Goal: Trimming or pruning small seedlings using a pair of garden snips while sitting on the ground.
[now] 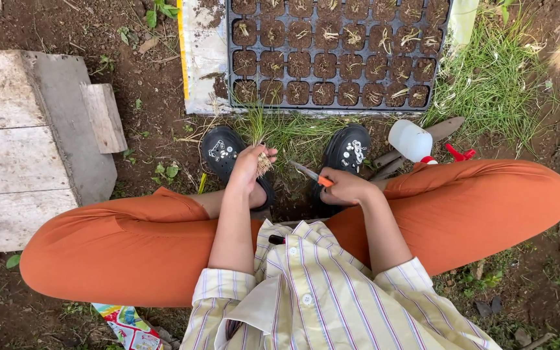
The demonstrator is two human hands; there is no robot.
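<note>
So this looks like the separating and trimming stage: the left hand point(251, 163) is closed around a bunch of grassy seedlings point(258, 133), roots dangling at the palm and leaves pointing away toward the black seedling tray point(338, 52) on the far side. The right hand point(345, 188) grips a small orange-handled blade point(310, 174), tip aimed left at the root clump, close to it but not quite touching as far as I can tell. I'd say the next move needs a steady bunch and a careful short stroke at the roots, well clear of the thumb. Both forearms reach forward between the orange-trousered knees, wrists bent inward, just over the black clogs point(351, 150). A white bottle point(411, 139) lies to the right.
</note>
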